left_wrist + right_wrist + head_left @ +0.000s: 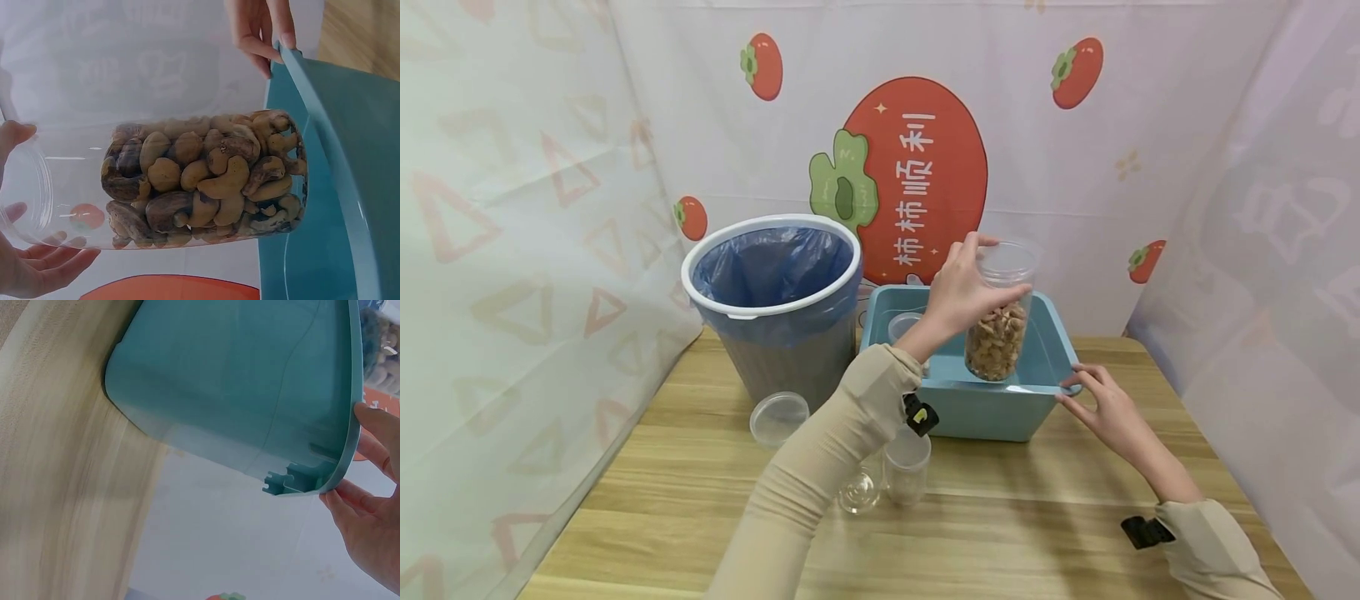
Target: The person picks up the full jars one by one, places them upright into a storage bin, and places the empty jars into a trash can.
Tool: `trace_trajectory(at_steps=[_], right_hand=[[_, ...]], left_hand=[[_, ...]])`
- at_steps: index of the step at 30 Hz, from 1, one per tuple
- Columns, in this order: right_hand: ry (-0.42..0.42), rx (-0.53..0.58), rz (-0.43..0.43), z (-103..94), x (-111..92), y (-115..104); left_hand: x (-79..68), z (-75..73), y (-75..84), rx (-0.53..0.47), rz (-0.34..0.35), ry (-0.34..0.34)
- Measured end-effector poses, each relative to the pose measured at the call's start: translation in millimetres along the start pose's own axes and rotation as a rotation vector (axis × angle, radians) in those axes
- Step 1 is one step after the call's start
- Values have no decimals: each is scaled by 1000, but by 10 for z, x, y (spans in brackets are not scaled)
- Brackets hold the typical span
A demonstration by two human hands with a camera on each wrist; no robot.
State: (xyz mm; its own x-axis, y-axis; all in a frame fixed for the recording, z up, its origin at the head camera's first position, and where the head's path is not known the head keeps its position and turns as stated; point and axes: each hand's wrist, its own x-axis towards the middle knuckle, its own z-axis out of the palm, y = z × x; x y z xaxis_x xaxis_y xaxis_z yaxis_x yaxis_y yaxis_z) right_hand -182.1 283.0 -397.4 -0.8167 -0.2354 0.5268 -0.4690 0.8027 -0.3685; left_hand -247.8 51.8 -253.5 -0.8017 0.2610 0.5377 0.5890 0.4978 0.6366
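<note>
While gripped near its open top by the left hand (958,292), clear plastic jar (1000,321) of cashews hangs above the teal bin (1037,333); likely bottom-heavy, smooth, slippery, so best taken mid-wall. Right hand (1105,408) pinching bin rim.

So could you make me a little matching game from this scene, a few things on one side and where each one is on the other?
Things:
1. jar of cashews
2. blue bin
3. wastebasket
4. loose lid

Places:
A. lined with a blue bag
B. gripped by the left hand
C. flat on the table, in front of the wastebasket
D. rim held by the right hand

Pairs: 1-B, 2-D, 3-A, 4-C
</note>
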Motion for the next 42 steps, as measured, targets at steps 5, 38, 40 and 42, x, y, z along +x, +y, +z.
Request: trace_trajectory(at_steps=[5, 38, 40, 42], right_hand=[[-8, 3, 0, 5, 4, 0], [-17, 14, 18, -9, 1, 7], [-21, 12, 21, -7, 3, 10], [-22, 9, 22, -5, 2, 11]], left_hand=[[49, 105, -134, 7, -42, 27], [-139, 735, -836, -104, -167, -219], [-154, 751, -855, -108, -176, -241], [-167, 767, -876, -113, -189, -259]])
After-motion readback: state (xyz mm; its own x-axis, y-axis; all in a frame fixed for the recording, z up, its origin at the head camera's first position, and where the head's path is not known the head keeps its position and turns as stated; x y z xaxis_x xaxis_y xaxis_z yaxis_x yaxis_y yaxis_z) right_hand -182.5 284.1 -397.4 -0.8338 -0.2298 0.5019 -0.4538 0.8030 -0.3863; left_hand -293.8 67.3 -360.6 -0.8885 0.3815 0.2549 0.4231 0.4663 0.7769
